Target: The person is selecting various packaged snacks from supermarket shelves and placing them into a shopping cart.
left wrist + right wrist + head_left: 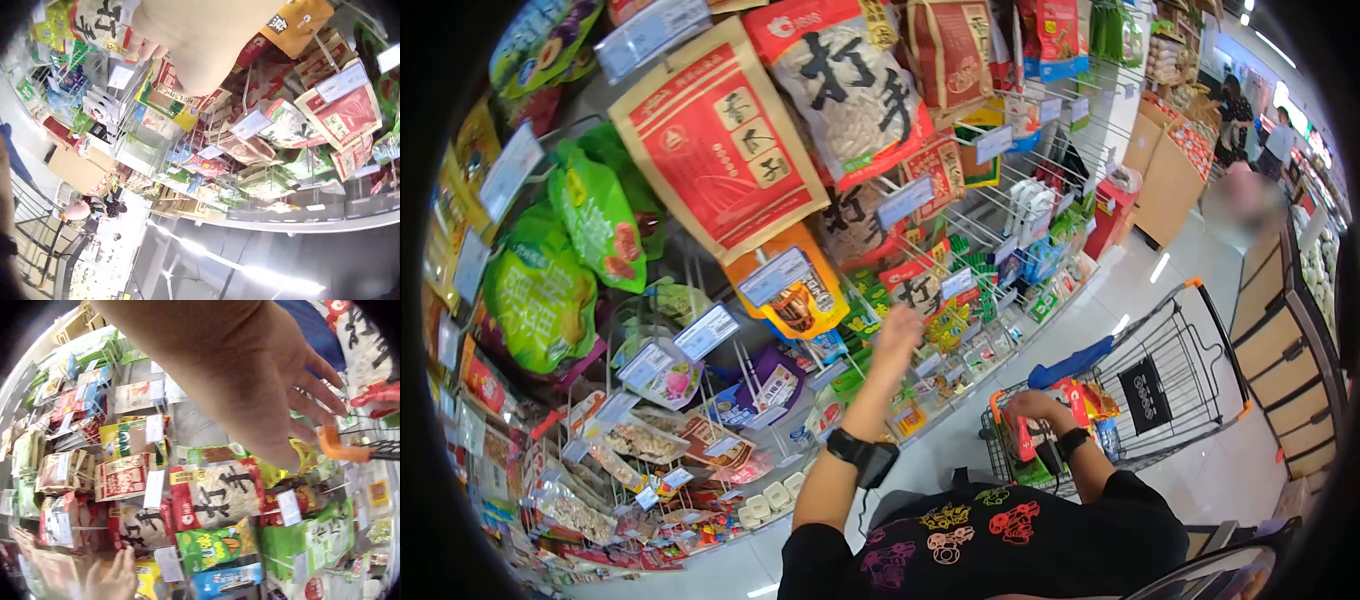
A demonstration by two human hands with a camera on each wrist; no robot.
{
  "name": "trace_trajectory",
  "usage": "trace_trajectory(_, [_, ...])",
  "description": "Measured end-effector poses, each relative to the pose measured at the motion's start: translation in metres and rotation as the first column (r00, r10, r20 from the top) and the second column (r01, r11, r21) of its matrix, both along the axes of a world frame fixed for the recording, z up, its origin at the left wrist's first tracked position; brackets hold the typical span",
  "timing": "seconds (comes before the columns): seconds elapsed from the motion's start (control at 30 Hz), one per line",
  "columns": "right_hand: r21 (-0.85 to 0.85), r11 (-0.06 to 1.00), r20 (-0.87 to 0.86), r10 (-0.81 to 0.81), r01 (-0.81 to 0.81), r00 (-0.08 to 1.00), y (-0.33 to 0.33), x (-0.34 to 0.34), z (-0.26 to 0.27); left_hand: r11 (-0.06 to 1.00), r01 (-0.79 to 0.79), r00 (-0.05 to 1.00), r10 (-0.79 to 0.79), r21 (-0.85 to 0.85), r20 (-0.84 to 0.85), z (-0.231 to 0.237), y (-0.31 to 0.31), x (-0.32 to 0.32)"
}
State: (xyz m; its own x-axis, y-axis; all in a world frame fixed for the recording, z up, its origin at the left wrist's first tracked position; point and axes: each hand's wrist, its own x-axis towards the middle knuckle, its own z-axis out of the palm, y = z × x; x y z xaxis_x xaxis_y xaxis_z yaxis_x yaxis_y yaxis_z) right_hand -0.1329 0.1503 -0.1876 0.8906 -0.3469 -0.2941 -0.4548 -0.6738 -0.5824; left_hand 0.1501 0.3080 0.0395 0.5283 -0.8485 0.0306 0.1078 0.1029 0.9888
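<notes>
Black T-shirt (1000,535) cloth, printed with coloured cartoon figures, lies nearest the camera, along the bottom of the head view. On the far left, plump green snack pouches (540,290) hang among blue-edged price tags. Next comes a kraft-paper seed bag (720,140) with a red label, and beside it a large red-and-white seed bag (845,85) marked with the black characters 打手; an orange pouch (810,305) hangs below them. The person's left hand (897,335), a black wrist strap (862,455) behind it, is raised in front of the rack. Its fingers are loosely extended in the right wrist view and hold nothing visible. A small 打手 seed bag (915,290) hangs on the rack just beside the fingertips; whether they touch it cannot be told. Farther right, the right hand (1040,405) hovers at the near end of a wire shopping cart (1194,284); the right wrist view shows its fingers spread and fairly straight, gripping nothing, near the cart's orange corner (340,447). Inside the cart are red packets (1095,400), close to a dark-blue flap (1070,364). Wood-fronted display bins (1285,345) line the right edge.
</notes>
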Motion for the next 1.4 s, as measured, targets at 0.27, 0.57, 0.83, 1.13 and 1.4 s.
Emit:
trace_trajectory(0.27, [0.265,0.962,0.432,-0.175,0.061,0.885,-0.024,0.097,0.179,0.937,-0.318,0.846,0.35,-0.147,0.402,0.04,-0.044,0.076])
trace_trajectory(0.57, [0.495,0.865,0.48,-0.347,0.078,0.806,-0.047,0.286,0.289,0.95,-0.289,0.953,0.274,-0.115,-0.131,0.028,-0.088,0.134])
trace_trajectory(0.83, [0.143,0.989,0.82,-0.133,0.026,0.556,-0.067,0.37,0.285,0.916,-0.326,0.93,0.355,-0.235,0.092,-0.056,-0.124,0.193])
trace_trajectory(1.13, [0.478,0.877,0.646,-0.395,0.057,0.653,-0.064,0.347,0.28,0.987,0.072,0.992,-0.086,-0.145,-0.09,-0.05,-0.092,0.215])
trace_trajectory(1.4, [0.552,0.829,0.597,-0.464,0.085,0.654,-0.055,0.338,0.279,0.984,-0.108,0.991,0.118,0.138,-0.068,-0.051,-0.093,0.207])
